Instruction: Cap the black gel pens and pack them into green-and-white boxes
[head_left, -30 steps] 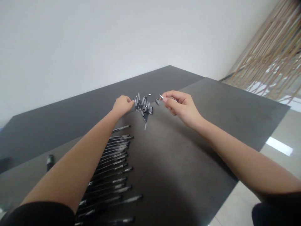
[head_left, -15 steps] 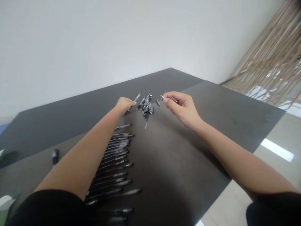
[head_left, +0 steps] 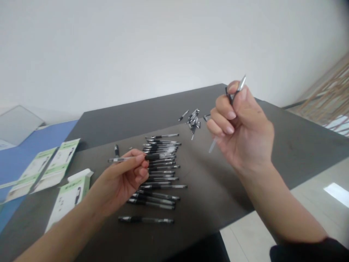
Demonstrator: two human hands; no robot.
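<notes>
My left hand (head_left: 128,169) pinches a pen (head_left: 155,157) with a clear barrel and a black grip, held level above the row of pens (head_left: 160,174) on the table. Raised at the right, my right hand (head_left: 240,127) is closed on a silver conical pen tip (head_left: 241,83) that points upward between thumb and forefinger. A small dark piece (head_left: 231,97) shows beside it. Below the curled fingers a clear tube end (head_left: 212,145) sticks out; whether it joins the tip is hidden by the hand. Farther back lies a pile of small silver and black pen parts (head_left: 194,118).
White-and-green pen boxes (head_left: 65,200) lie at the left, some on a blue surface (head_left: 58,131). A single pen (head_left: 145,219) lies nearest me. A dark marker-like object (head_left: 116,150) is behind my left hand. The dark table (head_left: 201,193) ends at the right above a tiled floor.
Both hands have drawn back from the pile of parts. My right hand has risen with the silver tip; my left has come over the pen row with its pen. The view has turned left.
</notes>
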